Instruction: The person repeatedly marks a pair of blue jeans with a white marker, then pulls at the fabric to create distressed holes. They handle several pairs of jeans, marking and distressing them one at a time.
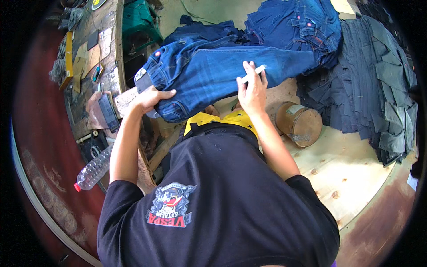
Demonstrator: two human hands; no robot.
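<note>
Gripping blue jeans [209,71] at their left end in the left hand [150,99], stretched lengthwise rightward from that hold; pinching a small white stick [260,69] in the right hand [252,94] over the jeans' middle; showing a red tag [157,54] near the jeans' left end and, nearside of the jeans, red lettering on a black shirt [240,191].

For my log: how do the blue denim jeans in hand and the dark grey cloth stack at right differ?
The blue denim jeans show paler faded areas; the dark grey cloth stack looks duller. The jeans are one garment, gripped by the left hand; the stack is many layered pieces, unheld. Both are fabric.
</note>
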